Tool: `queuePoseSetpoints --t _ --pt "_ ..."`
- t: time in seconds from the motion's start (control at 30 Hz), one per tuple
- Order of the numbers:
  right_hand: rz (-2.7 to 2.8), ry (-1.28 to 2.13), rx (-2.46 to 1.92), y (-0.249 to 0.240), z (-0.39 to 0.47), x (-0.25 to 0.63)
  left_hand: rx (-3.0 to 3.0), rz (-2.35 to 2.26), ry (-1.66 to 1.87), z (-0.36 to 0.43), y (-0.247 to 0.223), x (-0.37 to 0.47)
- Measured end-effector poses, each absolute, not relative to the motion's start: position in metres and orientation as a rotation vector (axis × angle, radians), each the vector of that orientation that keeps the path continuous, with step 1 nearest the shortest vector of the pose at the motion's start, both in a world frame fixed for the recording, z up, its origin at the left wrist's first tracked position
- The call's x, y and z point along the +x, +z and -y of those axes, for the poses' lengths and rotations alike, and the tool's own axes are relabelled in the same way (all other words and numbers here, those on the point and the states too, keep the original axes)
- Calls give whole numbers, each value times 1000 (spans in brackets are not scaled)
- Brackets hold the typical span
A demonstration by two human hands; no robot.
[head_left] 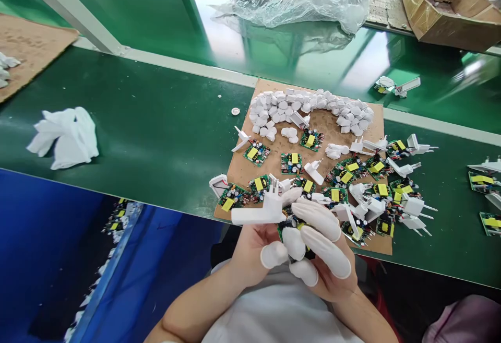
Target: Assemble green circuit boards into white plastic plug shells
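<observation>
My left hand [261,254] and my right hand [326,249], both with white finger covers, come together at the front edge of the bench. Between them they grip a small circuit board [290,221], mostly covered by the fingers. A white plug housing [260,210] sticks out to the left from the board, its pins pointing up. Behind the hands lies a cardboard sheet [274,147] bearing several circuit boards with white plug housings. White rounded pieces [284,104] are heaped along the sheet's far side.
White gloves [68,137] lie on the green bench [156,118] at left. A conveyor [113,264] with boards runs at lower left. Plastic wrap [301,1] and a cardboard box [450,11] are at the back. More boards [491,223] sit at the right edge.
</observation>
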State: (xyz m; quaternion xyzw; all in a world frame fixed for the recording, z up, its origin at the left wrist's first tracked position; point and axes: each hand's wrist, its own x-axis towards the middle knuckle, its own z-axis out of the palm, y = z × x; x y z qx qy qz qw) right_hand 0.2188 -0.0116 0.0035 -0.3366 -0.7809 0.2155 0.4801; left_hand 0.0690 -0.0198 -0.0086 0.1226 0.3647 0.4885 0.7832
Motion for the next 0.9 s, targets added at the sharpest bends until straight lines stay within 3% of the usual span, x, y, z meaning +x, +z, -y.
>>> queuePoseSetpoints --t 0.3,0.6,0.9 --pt "1911 412 -793 0 6 221 364 -679 1032 17 2 70" --pt "1972 444 -853 -5 7 222 488 -625 1115 20 -16 66" --pt "1794 544 -823 -6 4 216 319 -611 1018 15 3 61"
